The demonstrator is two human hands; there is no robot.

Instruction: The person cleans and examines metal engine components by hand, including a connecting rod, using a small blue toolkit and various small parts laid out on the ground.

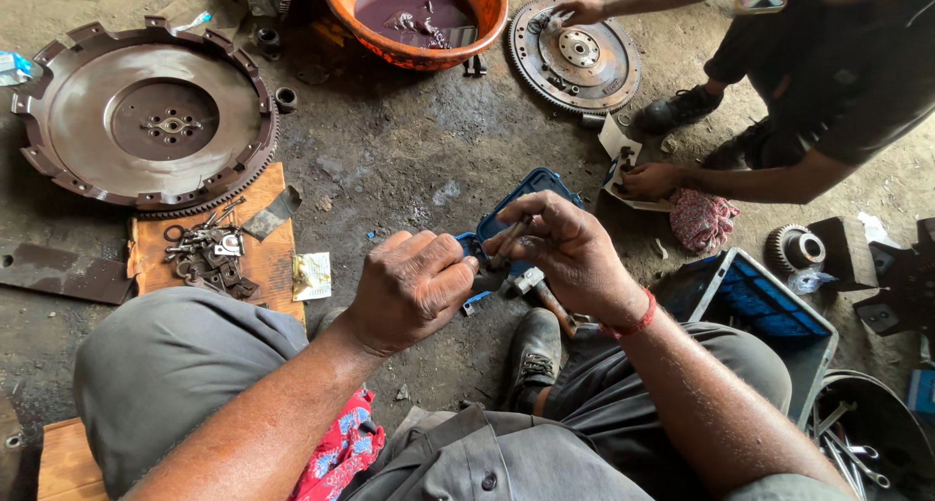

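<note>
Wearer: bare forearms, no sleeves visible. Red thread band (638,318) on right wrist, 3 o'clock side. Grey trousers (175,365), grey shirt with buttoned pocket flap (467,462) at 6 o'clock. Black lace-up shoe (534,350), scuffed. Red patterned cloth (336,457) in lap.

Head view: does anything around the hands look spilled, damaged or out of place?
Nothing is plainly spilled. The orange basin holds dark liquid with parts soaking in it. Small metal parts lie loosely heaped on a cardboard sheet by the large flywheel, on the grimy floor.
</note>
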